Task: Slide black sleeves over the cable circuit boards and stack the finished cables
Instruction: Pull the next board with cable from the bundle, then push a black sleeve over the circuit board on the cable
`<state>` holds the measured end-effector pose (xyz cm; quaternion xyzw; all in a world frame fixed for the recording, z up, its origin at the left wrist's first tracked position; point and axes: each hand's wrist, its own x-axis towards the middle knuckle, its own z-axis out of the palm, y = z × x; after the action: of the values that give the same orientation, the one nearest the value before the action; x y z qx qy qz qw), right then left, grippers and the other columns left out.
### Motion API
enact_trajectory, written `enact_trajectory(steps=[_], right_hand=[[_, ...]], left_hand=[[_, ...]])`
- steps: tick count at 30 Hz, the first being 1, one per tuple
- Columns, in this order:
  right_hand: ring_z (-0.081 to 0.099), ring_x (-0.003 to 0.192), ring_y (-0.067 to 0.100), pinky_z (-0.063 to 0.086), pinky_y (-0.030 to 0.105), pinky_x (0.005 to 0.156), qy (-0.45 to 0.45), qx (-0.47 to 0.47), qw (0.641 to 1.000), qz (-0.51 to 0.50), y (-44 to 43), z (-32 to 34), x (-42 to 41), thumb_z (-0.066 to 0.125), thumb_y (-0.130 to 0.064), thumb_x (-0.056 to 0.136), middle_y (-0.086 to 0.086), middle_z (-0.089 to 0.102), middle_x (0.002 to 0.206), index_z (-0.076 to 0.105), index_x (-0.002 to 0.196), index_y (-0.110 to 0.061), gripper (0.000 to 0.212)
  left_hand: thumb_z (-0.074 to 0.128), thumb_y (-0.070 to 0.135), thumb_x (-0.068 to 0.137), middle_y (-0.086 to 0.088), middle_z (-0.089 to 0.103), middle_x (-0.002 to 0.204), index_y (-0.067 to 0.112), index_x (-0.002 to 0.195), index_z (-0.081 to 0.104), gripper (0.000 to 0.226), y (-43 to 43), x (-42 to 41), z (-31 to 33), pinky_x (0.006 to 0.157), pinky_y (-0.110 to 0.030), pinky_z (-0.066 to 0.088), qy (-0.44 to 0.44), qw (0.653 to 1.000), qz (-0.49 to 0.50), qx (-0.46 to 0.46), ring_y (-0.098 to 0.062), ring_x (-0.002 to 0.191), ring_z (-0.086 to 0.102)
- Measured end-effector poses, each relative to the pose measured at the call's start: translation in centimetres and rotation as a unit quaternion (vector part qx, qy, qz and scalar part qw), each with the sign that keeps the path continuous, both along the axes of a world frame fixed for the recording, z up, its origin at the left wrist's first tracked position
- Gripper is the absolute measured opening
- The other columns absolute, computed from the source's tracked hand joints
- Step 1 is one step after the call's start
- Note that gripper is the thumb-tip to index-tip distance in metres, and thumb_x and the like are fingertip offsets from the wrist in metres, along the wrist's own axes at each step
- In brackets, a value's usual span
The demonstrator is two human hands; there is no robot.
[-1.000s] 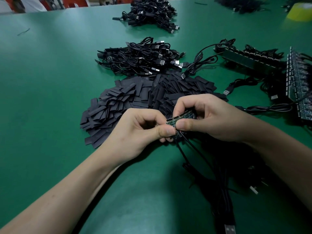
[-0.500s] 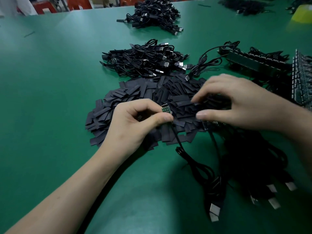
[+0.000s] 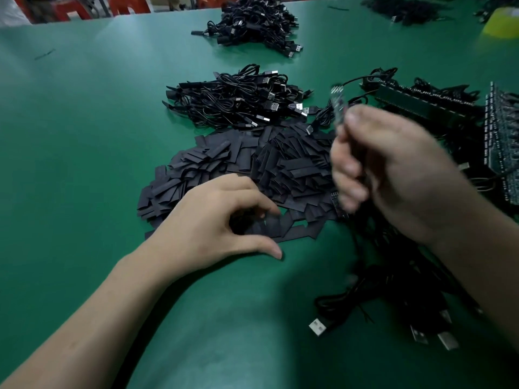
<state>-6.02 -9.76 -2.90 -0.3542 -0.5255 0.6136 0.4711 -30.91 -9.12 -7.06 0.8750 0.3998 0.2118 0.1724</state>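
A wide heap of flat black sleeves (image 3: pixel 247 167) lies on the green table (image 3: pixel 84 136). My left hand (image 3: pixel 219 223) rests at the heap's near edge. Its curled fingers touch the sleeves and its thumb lies apart on the table. My right hand (image 3: pixel 393 169), blurred by motion, is raised above the heap's right side and pinches a small circuit board (image 3: pixel 337 108) that stands upright above its fingers. The board's cable is hidden behind the hand. Another bare board (image 3: pixel 337 202) lies at the heap's right edge.
A pile of sleeved cables (image 3: pixel 238 99) lies just behind the sleeves, with another pile (image 3: pixel 252 23) farther back. Racks of circuit boards (image 3: pixel 421 103) fill the right edge. Loose cables with USB plugs (image 3: pixel 393 304) lie under my right forearm. A yellow object (image 3: pixel 502 21) sits far right.
The circuit board passed from my left hand to my right, which lifted it up and back. My left hand dropped onto the near edge of the sleeve heap.
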Motion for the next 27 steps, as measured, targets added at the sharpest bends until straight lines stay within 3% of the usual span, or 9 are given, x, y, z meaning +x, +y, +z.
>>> enact_trajectory(steps=[4, 7, 9, 11, 15, 20, 23, 25, 27], right_hand=[[0.027, 0.038, 0.009, 0.024, 0.019, 0.035, -0.017, 0.059, 0.998, -0.025, 0.8, 2.5, 2.0, 0.042, -0.027, 0.106, -0.006, 0.039, 0.056, 0.048, 0.085, -0.019, 0.024], [0.033, 0.042, 0.01, 0.029, 0.023, 0.039, -0.204, 0.134, 0.968, -0.062, 0.5, 2.3, 1.4, 0.051, -0.037, 0.103, -0.009, 0.043, 0.052, 0.053, 0.076, -0.026, 0.029], [0.041, 0.045, 0.004, 0.035, 0.018, 0.047, -0.361, 0.175, 0.914, -0.059, 0.1, 1.1, 0.2, 0.06, -0.047, 0.098, -0.011, 0.052, 0.055, 0.06, 0.077, -0.025, 0.031], [0.047, 0.046, 0.0, 0.034, 0.009, 0.047, -0.448, 0.177, 0.874, -0.062, -0.1, 0.2, -0.9, 0.066, -0.053, 0.088, -0.016, 0.055, 0.054, 0.068, 0.076, -0.026, 0.029], [0.04, 0.041, 0.003, 0.031, 0.013, 0.043, -0.446, 0.142, 0.882, -0.057, 0.0, -0.5, -1.8, 0.07, -0.053, 0.08, -0.012, 0.043, 0.046, 0.073, 0.077, -0.023, 0.03], [0.034, 0.043, 0.003, 0.029, 0.016, 0.043, -0.395, 0.124, 0.91, -0.033, 0.2, -1.3, -2.3, 0.072, -0.041, 0.089, -0.011, 0.039, 0.047, 0.071, 0.077, -0.019, 0.025], [0.033, 0.045, 0.004, 0.027, 0.018, 0.045, -0.373, 0.123, 0.919, -0.023, 0.4, -1.6, -1.9, 0.07, -0.035, 0.093, -0.012, 0.037, 0.048, 0.068, 0.076, -0.015, 0.026], [0.033, 0.045, 0.005, 0.027, 0.019, 0.046, -0.372, 0.126, 0.92, -0.009, 0.5, -1.6, -1.5, 0.069, -0.035, 0.094, -0.012, 0.037, 0.049, 0.068, 0.077, -0.016, 0.026], [0.033, 0.047, 0.006, 0.026, 0.02, 0.046, -0.377, 0.125, 0.918, 0.008, 0.5, -1.7, -1.3, 0.068, -0.037, 0.094, -0.011, 0.038, 0.051, 0.07, 0.079, -0.017, 0.024]], left_hand=[[0.072, 0.06, 0.079, 0.015, 0.065, 0.099, 0.029, 0.107, 0.078, 0.042, 0.0, 0.1, -0.3, 0.086, -0.038, 0.054, 0.002, 1.0, -0.001, -0.001, -0.008, 0.098, 0.064], [0.072, 0.051, 0.085, 0.014, 0.068, 0.095, 0.026, 0.099, 0.081, 0.03, 0.1, 0.0, -0.3, 0.082, -0.036, 0.055, -0.018, 1.0, -0.003, 0.013, -0.006, 0.092, 0.066], [0.073, 0.043, 0.091, 0.014, 0.071, 0.091, 0.024, 0.093, 0.081, 0.022, 0.1, 0.1, -0.2, 0.079, -0.034, 0.056, -0.031, 0.998, 0.002, 0.049, -0.005, 0.087, 0.067], [0.073, 0.036, 0.092, 0.015, 0.073, 0.086, 0.024, 0.089, 0.079, 0.014, -0.1, 0.3, -0.3, 0.074, -0.027, 0.055, -0.087, 0.992, 0.046, 0.08, -0.002, 0.081, 0.068], [0.072, 0.027, 0.093, 0.003, 0.076, 0.074, 0.024, 0.081, 0.078, 0.014, -0.3, 1.2, -0.3, 0.06, -0.017, 0.051, -0.343, 0.925, 0.139, -0.085, -0.004, 0.063, 0.067], [0.067, 0.025, 0.09, -0.007, 0.075, 0.073, 0.014, 0.081, 0.076, 0.017, -0.6, 2.2, -0.5, 0.057, -0.019, 0.054, -0.441, 0.863, 0.122, -0.217, -0.013, 0.062, 0.069], [0.071, 0.022, 0.091, -0.004, 0.077, 0.086, 0.018, 0.1, 0.075, 0.01, -0.7, 1.9, -0.6, 0.067, -0.022, 0.057, -0.386, 0.902, 0.114, -0.159, -0.013, 0.075, 0.073], [0.075, 0.026, 0.09, 0.006, 0.075, 0.104, 0.026, 0.12, 0.069, 0.031, -0.6, 1.5, -0.7, 0.077, -0.023, 0.057, -0.27, 0.958, 0.089, -0.046, -0.013, 0.095, 0.072], [0.077, 0.032, 0.087, 0.012, 0.071, 0.112, 0.025, 0.128, 0.066, 0.043, -0.5, 1.3, -0.6, 0.08, -0.021, 0.055, -0.203, 0.977, 0.066, 0.023, -0.013, 0.104, 0.067]])
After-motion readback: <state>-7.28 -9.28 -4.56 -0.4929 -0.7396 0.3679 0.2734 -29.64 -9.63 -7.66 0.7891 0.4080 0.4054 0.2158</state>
